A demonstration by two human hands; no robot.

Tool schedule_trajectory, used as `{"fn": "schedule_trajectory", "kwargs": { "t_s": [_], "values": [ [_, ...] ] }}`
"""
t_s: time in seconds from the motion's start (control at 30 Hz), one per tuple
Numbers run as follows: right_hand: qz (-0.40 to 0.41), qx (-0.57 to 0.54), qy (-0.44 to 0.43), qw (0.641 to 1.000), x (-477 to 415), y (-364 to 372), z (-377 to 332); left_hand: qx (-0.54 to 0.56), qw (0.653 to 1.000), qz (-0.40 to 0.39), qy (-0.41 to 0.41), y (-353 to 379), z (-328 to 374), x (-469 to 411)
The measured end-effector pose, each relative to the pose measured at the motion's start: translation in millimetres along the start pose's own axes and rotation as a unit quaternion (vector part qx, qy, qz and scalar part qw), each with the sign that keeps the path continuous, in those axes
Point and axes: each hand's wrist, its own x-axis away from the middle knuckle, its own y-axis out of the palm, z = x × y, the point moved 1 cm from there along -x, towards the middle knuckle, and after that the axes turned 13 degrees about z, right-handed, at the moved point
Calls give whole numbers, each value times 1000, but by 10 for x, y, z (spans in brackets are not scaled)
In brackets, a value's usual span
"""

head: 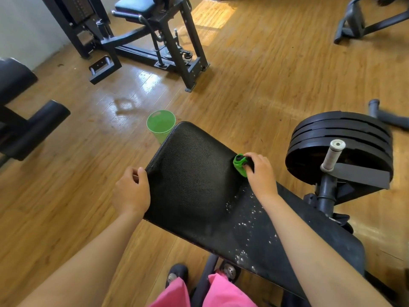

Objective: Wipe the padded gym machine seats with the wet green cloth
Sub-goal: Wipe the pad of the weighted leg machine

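Observation:
A long black padded seat point(194, 178) runs from the middle of the view toward the lower right. Its near part is speckled with white flecks. My right hand point(260, 171) grips a bunched green cloth point(240, 165) and presses it on the pad's right edge. My left hand point(131, 191) holds the pad's left edge, thumb curled over the rim. A second machine with a dark padded seat point(135, 5) stands at the top of the view.
A green plastic cup point(161, 125) stands on the wooden floor just beyond the pad's far end. Stacked black weight plates point(340, 147) with a grey-gripped handle point(333, 155) sit to the right. Another black padded machine point(24, 120) is at the left. A wet patch shines on the floor.

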Motion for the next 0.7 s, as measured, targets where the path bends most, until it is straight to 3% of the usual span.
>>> {"fn": "schedule_trajectory", "kwargs": {
  "t_s": [0.23, 0.5, 0.7],
  "values": [
    [3, 35, 117, 993, -224, -45, 340, 5, 1000, -3, 5, 10, -15, -15],
    [9, -49, 76, 996, 325, -144, 103, 3, 1000, 1, 6, -3, 6, 2],
    [-118, -82, 22, 989, 840, -285, -11, -2, 1000, -4, 3, -20, 47, 22]
  ]
}}
